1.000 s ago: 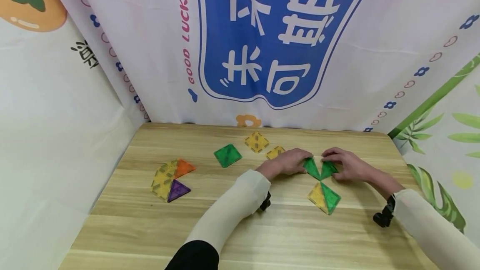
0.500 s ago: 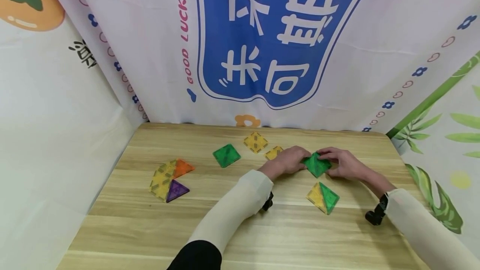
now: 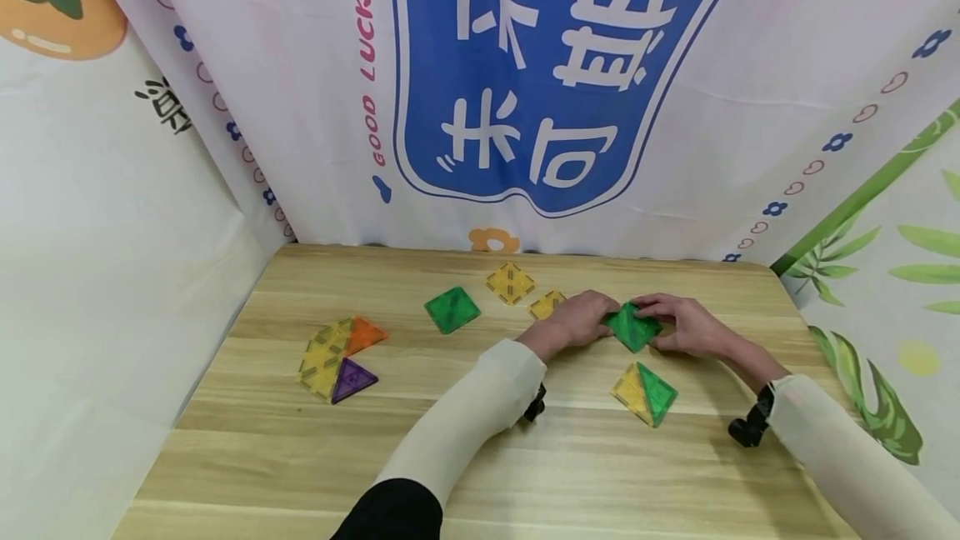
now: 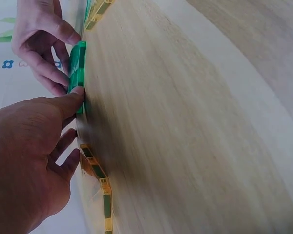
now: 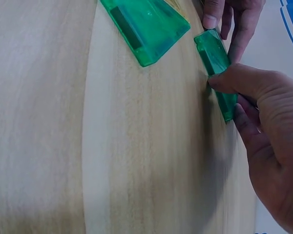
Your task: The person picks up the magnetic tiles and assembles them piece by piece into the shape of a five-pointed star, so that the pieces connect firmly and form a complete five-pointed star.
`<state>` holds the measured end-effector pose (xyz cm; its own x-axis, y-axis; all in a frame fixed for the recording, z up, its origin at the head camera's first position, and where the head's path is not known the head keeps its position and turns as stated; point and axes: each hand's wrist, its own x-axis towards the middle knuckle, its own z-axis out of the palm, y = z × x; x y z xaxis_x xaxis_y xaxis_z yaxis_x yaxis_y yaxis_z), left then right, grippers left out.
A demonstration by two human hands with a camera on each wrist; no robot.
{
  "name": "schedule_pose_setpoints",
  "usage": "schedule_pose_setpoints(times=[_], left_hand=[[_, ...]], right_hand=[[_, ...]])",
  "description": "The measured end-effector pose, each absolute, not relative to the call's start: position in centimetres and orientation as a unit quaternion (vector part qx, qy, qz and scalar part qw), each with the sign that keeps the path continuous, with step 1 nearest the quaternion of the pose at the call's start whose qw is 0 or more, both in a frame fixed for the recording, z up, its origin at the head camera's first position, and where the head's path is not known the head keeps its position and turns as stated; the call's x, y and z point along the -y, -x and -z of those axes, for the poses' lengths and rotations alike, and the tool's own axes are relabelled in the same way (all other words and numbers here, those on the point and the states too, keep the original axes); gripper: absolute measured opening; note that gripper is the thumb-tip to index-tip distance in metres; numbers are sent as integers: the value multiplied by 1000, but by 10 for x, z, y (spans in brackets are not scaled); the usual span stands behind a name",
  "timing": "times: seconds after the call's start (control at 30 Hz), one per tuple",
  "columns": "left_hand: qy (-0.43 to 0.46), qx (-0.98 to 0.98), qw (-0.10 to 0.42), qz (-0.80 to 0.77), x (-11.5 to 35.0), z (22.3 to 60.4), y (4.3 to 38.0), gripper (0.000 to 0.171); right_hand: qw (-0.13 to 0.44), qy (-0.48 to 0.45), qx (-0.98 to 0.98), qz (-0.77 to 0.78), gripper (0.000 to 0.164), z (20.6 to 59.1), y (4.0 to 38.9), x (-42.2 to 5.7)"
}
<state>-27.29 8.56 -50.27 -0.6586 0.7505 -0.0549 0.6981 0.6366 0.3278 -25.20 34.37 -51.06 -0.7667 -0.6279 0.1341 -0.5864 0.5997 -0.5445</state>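
Two green triangular magnetic tiles (image 3: 633, 328) lie edge to edge on the table, making a diamond in the head view. My left hand (image 3: 577, 320) pinches the diamond's left side between thumb and fingers. From the right, my right hand (image 3: 692, 327) pinches the other side. Both wrist views show the thumbs on the near edge of the green pieces (image 4: 80, 63). Just in front lies a second diamond, made of a yellow triangle tile (image 3: 631, 392) and a green triangle tile (image 3: 660, 394). A yellow tile (image 3: 546, 305) behind my left hand is partly covered by it.
At the left, a yellow group of tiles (image 3: 324, 363) touches an orange triangle (image 3: 366, 336) and a purple triangle (image 3: 354, 382). A green diamond (image 3: 452, 310) and a yellow diamond (image 3: 511, 283) lie toward the back of the wooden table (image 3: 480, 457). A printed cloth (image 3: 322, 148) hangs behind.
The two green triangles stood apart at an angle; my right hand has moved left and their edges now meet. Over the last half second the hands have barely moved.
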Motion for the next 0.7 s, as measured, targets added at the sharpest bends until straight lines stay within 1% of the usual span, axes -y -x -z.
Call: schedule_pose_setpoints(times=[0.17,0.33,0.4,0.53,0.7], left_hand=[[-417,-893,92,-142,-77,501,271,36],[-390,-908,96,-122,-55,494,264,52],[-379,-914,96,-113,-42,489,261,56],[-378,-917,81,-94,-14,477,256,57],[-382,-917,68,-92,31,463,248,58]], right_hand=[[47,316,-898,304,52,506,250,-341],[39,302,-899,314,51,498,243,-334],[33,305,-900,310,49,494,240,-328],[26,321,-893,314,44,485,230,-310],[33,350,-879,323,39,478,211,-280]])
